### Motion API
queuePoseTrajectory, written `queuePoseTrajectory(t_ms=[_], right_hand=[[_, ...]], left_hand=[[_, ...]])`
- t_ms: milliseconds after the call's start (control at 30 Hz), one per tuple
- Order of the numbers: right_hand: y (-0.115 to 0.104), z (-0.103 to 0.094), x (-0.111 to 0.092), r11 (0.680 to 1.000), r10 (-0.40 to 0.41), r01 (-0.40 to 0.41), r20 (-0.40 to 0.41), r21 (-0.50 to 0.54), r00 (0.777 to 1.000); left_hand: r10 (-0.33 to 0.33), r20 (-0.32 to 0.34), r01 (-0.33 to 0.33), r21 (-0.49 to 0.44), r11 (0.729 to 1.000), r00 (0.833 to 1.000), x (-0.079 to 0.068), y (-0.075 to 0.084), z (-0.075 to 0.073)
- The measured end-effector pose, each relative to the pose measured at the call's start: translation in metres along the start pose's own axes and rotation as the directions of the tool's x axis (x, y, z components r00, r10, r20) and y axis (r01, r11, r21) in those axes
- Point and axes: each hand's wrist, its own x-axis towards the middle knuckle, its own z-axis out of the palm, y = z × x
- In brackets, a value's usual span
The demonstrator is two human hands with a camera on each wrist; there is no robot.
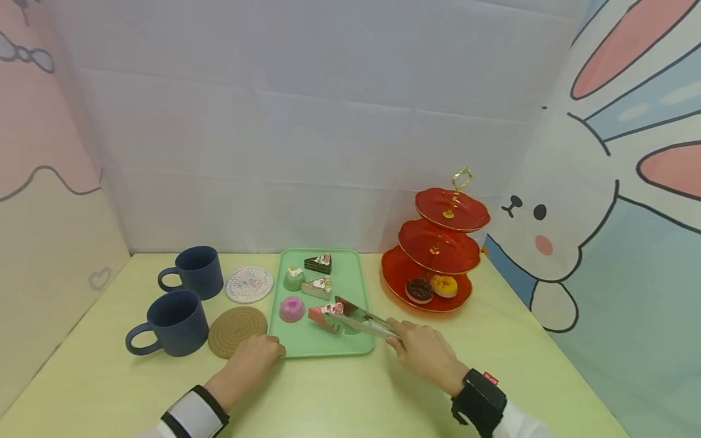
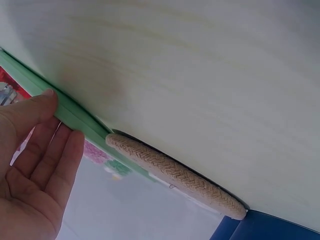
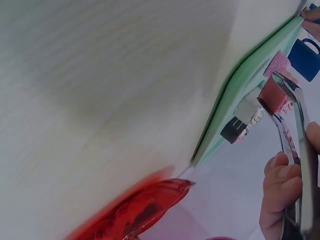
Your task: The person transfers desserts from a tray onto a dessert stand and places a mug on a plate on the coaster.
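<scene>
1. L hand [image 1: 254, 356] at near-left corner of green tray [image 1: 306, 349]: thumb & fingers pinch the rim, w/ woven coaster [image 1: 235, 331] just beside it.
2. R hand [image 1: 424, 353] wrapped round metal tongs [image 1: 366, 326], reaching over tray's right edge; tong tips stand apart, one each side of pink cake slice [image 1: 319, 317]. Slice is btwn the tips, over tray's near half; can't tell if it's off the surface.
3. Room: strip of pale table [image 1: 306, 395] btwn tray's right edge & red stand [image 1: 460, 249], wider stretch along the front. Left side tighter: coaster nearly meets tray, front mug [image 1: 181, 328] right up by coaster. Far tray edge nr the white sheet [image 1: 246, 121].
4. Materials/shapes: tray smooth, rounded corners; tongs shiny, long flat arms; coaster round, braided coil; speckled coaster [image 1: 249, 285] round & flat; mugs dark blue, handles to left; stand glossy, wavy gold-edged plates, gold top loop.
5. Counts: 5 cakes incl. pink slice; other 4 = dark slice [image 1: 316, 264], white slice [image 1: 314, 289], green cake [image 1: 293, 280], pink ring cake [image 1: 291, 309]. 2 mugs incl. rear mug [image 1: 202, 277]. 2 coasters. 3 tiers; bottom one has 2 donuts, choc donut [image 1: 419, 292] + yellow donut [image 1: 445, 286].
</scene>
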Motion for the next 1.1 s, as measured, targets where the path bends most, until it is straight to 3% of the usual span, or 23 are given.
queuePoseTrajectory(t_ms=[200,700,1100], right_hand=[[0.016,-0.022,-0.004,0.995,0.102,-0.102,-0.042,0.010,0.994],[0.070,-0.090,-0.022,0.973,0.226,-0.229,-0.135,-0.008,0.965],[0.081,-0.103,-0.033,0.970,0.238,-0.243,-0.148,-0.015,0.960]], left_hand=[[0.000,0.006,0.000,-0.002,1.000,1.000,-0.001,-0.002,-0.001],[-0.002,0.008,0.002,0.004,1.000,1.000,-0.001,-0.003,-0.003],[0.012,0.000,-0.012,-0.010,1.000,1.000,0.000,-0.002,0.001]])
